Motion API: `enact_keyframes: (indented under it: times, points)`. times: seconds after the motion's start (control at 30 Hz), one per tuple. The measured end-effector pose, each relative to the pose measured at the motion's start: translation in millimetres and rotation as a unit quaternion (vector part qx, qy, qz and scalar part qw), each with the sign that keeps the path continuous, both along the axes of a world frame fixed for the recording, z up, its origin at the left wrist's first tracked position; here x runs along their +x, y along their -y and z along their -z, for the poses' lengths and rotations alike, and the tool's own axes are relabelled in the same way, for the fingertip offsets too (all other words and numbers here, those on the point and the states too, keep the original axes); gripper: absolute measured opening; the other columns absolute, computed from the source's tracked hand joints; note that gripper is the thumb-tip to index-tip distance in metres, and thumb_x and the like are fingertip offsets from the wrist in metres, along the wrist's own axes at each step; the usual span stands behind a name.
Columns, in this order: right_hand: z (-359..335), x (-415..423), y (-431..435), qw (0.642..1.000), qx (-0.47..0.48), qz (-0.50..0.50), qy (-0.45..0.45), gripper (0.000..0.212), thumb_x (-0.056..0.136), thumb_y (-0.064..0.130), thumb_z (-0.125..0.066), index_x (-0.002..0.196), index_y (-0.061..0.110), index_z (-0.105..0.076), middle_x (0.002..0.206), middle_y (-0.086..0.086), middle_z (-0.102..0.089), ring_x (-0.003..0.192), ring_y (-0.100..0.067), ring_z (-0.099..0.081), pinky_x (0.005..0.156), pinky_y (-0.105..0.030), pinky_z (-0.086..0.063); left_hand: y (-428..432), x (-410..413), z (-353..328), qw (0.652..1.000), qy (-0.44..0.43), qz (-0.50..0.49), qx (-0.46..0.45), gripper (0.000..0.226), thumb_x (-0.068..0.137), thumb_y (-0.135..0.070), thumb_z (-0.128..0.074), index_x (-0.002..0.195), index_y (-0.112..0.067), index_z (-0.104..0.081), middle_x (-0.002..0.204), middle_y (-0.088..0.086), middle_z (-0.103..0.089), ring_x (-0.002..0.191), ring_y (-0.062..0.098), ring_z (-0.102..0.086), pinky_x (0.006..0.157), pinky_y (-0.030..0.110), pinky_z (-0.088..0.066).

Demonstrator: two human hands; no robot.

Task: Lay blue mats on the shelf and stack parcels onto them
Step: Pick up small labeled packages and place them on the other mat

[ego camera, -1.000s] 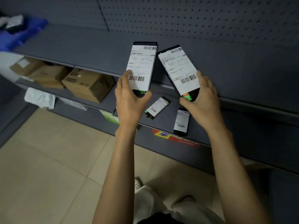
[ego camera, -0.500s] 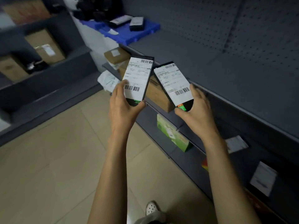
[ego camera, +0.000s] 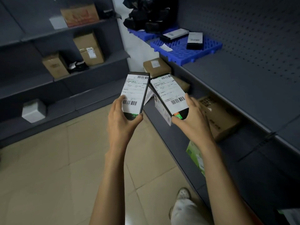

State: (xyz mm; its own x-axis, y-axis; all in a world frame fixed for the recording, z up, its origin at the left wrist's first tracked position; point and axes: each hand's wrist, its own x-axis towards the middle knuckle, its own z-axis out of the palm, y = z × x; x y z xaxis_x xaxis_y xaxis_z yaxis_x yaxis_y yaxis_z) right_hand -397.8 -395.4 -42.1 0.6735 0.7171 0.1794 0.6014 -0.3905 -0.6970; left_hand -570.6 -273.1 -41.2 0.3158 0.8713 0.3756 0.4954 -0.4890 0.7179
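Holding one parcel in each hand, the person is standing beside the long dark grey metal shelf (ego camera: pixel 243 88). To the left of that shelf, the left hand (ego camera: pixel 123 122) is clamped on the bottom end of a flat black box with a white barcode label (ego camera: pixel 135 93). Just beside it, nearer the shelf, the right hand (ego camera: pixel 193 120) is clamped on a second flat black box with a white label and a green and orange patch (ego camera: pixel 169 93). The top corners of the two boxes are very close, maybe touching.

Far along the shelf, at its back end, two bright blue plastic grid mats (ego camera: pixel 178 47) are lying on top. Two small black parcels (ego camera: pixel 194 39) are already resting on the nearer mat.

I think the job now is carrying these two boxes over to that mat. To do it well, the person should be keeping the boxes flat and apart so they are not bumping, then setting one down at a time next to the parcels there, labels facing up.

Some things are hard to see. The pile of black stuff (ego camera: pixel 146 15) on the farther mat is too dark to tell what it is. The label words are too small to read. The fingers under each box are hidden, and the shelf is cut off at the right edge.
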Motion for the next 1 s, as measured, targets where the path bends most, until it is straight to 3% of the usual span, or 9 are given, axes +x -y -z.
enact_keyframes:
  times: [0.17, 0.27, 0.4, 0.57, 0.83, 0.93, 1.0]
  points:
    - [-6.1, 54.1, -80.5, 1.0, 0.011, -0.016, -0.014, 0.092, 0.079, 0.03, -0.069, 0.156, 0.019, -0.02, 0.156, 0.0, -0.028, 0.137, -0.021, -0.033, 0.105, -0.034, -0.038, -78.8, 54.8, 0.3, 1.0, 0.008, -0.004, -0.013, 0.077, 0.073, -0.027, -0.079, 0.141, -0.023, -0.044, 0.137, -0.008, -0.05, 0.112, 0.025, -0.059, 0.092, 0.045, -0.052]
    - [-19.7, 100.7, -137.6, 1.0, 0.018, -0.017, -0.008, 0.092, 0.079, 0.032, -0.069, 0.156, 0.019, -0.019, 0.155, -0.002, -0.03, 0.139, -0.021, -0.029, 0.11, -0.038, -0.035, -132.3, 98.6, -9.6, 1.0, 0.004, -0.005, 0.014, 0.075, 0.074, -0.029, -0.078, 0.142, -0.021, -0.044, 0.14, -0.006, -0.049, 0.124, 0.019, -0.05, 0.096, 0.032, -0.046]
    - [-42.3, 154.9, -206.8, 0.999, 0.036, -0.011, -0.003, 0.092, 0.08, 0.035, -0.069, 0.156, 0.018, -0.02, 0.151, -0.003, -0.033, 0.137, -0.022, -0.03, 0.106, -0.035, -0.032, -200.6, 149.2, -33.2, 0.999, 0.001, -0.003, 0.041, 0.076, 0.076, -0.035, -0.075, 0.143, -0.024, -0.042, 0.143, -0.01, -0.046, 0.128, 0.012, -0.044, 0.085, 0.016, -0.033]
    - [-43.4, 199.6, -259.9, 1.0, 0.019, 0.0, -0.003, 0.091, 0.081, 0.034, -0.07, 0.156, 0.021, -0.02, 0.156, -0.001, -0.028, 0.14, -0.022, -0.027, 0.107, -0.037, -0.032, -254.8, 200.7, -33.2, 0.999, -0.009, 0.001, 0.034, 0.074, 0.079, -0.039, -0.073, 0.144, -0.023, -0.041, 0.143, -0.007, -0.045, 0.128, 0.015, -0.043, 0.083, 0.026, -0.035]
    - [-45.6, 284.6, -284.2, 0.989, -0.01, 0.146, 0.014, 0.083, 0.084, 0.034, -0.067, 0.154, 0.016, -0.026, 0.152, -0.005, -0.033, 0.137, -0.027, -0.031, 0.105, -0.042, -0.036, -318.7, 334.6, -37.2, 0.987, -0.05, 0.151, 0.036, 0.062, 0.081, -0.043, -0.069, 0.138, -0.031, -0.047, 0.137, -0.004, -0.046, 0.126, 0.02, -0.041, 0.078, 0.032, -0.038]
    - [-41.5, 303.5, -293.9, 0.978, -0.01, 0.207, -0.001, 0.081, 0.086, 0.035, -0.067, 0.154, 0.015, -0.027, 0.15, -0.006, -0.035, 0.136, -0.026, -0.033, 0.104, -0.042, -0.037, -347.8, 380.0, -36.3, 0.971, -0.062, 0.227, 0.032, 0.063, 0.081, -0.041, -0.068, 0.139, -0.027, -0.048, 0.133, 0.002, -0.049, 0.126, 0.026, -0.043, 0.09, 0.039, -0.045]
    - [-37.6, 311.4, -305.6, 0.969, -0.009, 0.245, -0.013, 0.079, 0.088, 0.038, -0.065, 0.154, 0.017, -0.027, 0.153, -0.004, -0.031, 0.139, -0.025, -0.031, 0.106, -0.042, -0.037, -367.4, 404.4, -35.4, 0.96, -0.073, 0.268, 0.034, 0.064, 0.082, -0.041, -0.069, 0.14, -0.026, -0.048, 0.134, 0.003, -0.049, 0.126, 0.028, -0.042, 0.093, 0.038, -0.042]
